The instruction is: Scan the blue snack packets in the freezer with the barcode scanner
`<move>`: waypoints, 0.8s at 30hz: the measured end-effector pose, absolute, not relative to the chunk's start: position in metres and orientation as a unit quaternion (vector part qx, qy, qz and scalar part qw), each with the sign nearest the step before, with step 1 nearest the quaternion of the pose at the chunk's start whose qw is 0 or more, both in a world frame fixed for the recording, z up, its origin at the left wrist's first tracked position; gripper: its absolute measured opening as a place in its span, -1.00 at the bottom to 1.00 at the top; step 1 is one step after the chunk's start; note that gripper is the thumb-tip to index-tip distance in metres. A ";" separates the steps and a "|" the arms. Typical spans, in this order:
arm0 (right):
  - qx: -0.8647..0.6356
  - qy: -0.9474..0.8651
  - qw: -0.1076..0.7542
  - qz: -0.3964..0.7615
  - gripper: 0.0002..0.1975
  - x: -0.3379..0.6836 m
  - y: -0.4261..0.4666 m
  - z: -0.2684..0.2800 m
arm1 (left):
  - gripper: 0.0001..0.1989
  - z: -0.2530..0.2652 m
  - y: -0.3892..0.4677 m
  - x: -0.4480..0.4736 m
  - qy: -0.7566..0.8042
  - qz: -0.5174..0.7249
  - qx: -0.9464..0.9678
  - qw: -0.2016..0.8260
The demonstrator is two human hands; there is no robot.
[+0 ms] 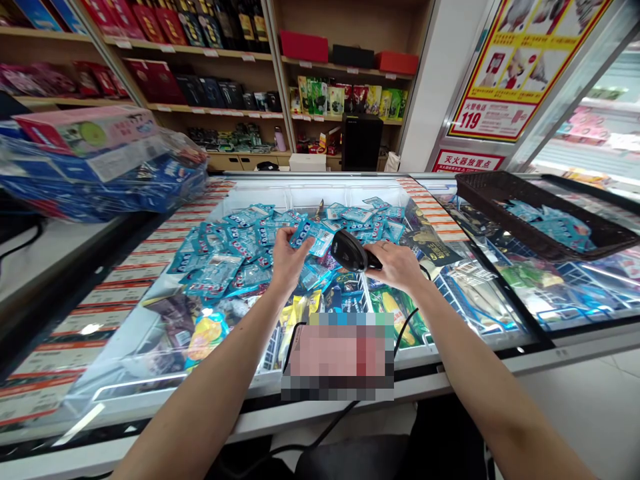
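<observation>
Shop shelves (210,73) stood behind a chest freezer (320,193) heaped with blue packets. Near its middle, the left hand (286,261) pinched one blue packet (310,235); the right hand (397,265) gripped a black barcode scanner (351,252), apparently aimed at it.

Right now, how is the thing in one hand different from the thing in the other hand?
The left hand pinches a blue packet that is flat, thin and shiny; the right hand grips a scanner that is black, chunky and curved. The packet is loose, while a black cable runs from under the hand with the scanner. Both are held over the freezer, close together.
</observation>
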State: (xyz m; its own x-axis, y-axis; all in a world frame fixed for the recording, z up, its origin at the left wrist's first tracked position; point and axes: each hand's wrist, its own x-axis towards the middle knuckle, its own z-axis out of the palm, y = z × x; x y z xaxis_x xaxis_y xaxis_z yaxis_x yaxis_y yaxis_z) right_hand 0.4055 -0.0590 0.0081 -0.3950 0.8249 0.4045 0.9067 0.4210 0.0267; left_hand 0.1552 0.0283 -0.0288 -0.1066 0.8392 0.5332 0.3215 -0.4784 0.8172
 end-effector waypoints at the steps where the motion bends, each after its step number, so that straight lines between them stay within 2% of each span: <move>1: -0.524 -0.827 0.164 -0.121 -0.57 0.405 -0.059 0.008 | -0.54 -0.029 0.028 0.155 0.456 0.588 0.626 0.233; 9: -0.520 -0.829 0.168 -0.120 -0.56 0.405 -0.059 0.008 | -0.52 -0.026 0.027 0.157 0.458 0.590 0.612 0.261; 15: -0.521 -0.821 0.189 -0.137 -0.58 0.407 -0.058 0.006 | -0.48 -0.024 0.023 0.156 0.479 0.568 0.630 0.225; 19: -0.543 -0.798 0.210 -0.155 -0.57 0.409 -0.058 0.005 | -0.44 -0.015 0.013 0.156 0.506 0.529 0.666 0.145; 24: -0.575 -0.771 0.221 -0.164 -0.60 0.413 -0.058 0.009 | -0.50 0.000 0.001 0.153 0.572 0.431 0.696 -0.042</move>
